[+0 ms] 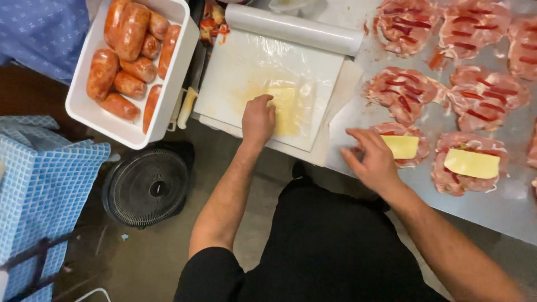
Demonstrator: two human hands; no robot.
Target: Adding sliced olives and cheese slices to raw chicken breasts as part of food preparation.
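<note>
Pinching at a pale yellow cheese slice (283, 100) under clear film, the left hand (258, 119) has fingers curled to peel one off the stack. Right hand (371, 158), fingers loosely spread, presses another yellow slice (401, 146) flat onto a raw meat round (400, 140) on the steel worktop (503, 210), so rounds sit close for easy reach.

My left hand (258, 118) covers near-left edge of cheese stack (286, 109); fingertips blurred, grip unclear. My right hand (372, 159) hides left part of meat slice (417, 146) under cheese slice (400, 146). Far-right meat slices (523, 45) cut off by frame edge. White tray (89, 112) hides lower sausages (131, 50). Blue checked cloth (45, 184) cut off at left.
</note>
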